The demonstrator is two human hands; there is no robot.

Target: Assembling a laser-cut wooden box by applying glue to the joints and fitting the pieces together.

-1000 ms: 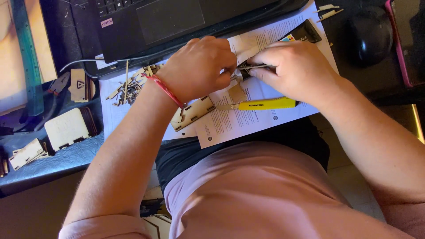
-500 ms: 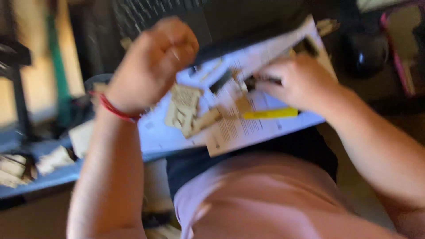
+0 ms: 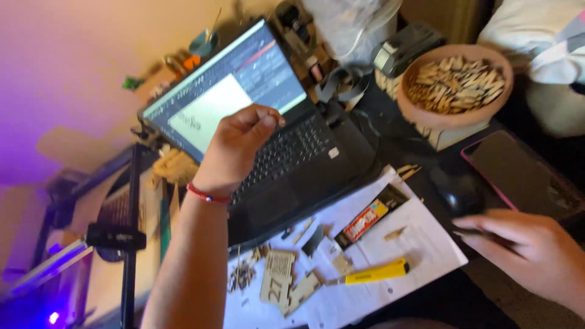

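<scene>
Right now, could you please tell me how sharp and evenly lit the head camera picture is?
In the head view, the right hand is smeared by motion blur; the left hand, raised over the laptop, is sharper. Purple light tints the left edge, and the laptop's screen glows bright. The yellow knife and wooden pieces on the paper read fairly clearly.

An open black laptop's lit screen (image 3: 228, 91) stands tilted at the desk's back, showing a white panel amid dark grey. A small flat red, yellow and black packet (image 3: 372, 216) lies on white paper before the laptop, and a dark-screened phone in a pink case (image 3: 521, 173) lies at the right.
</scene>
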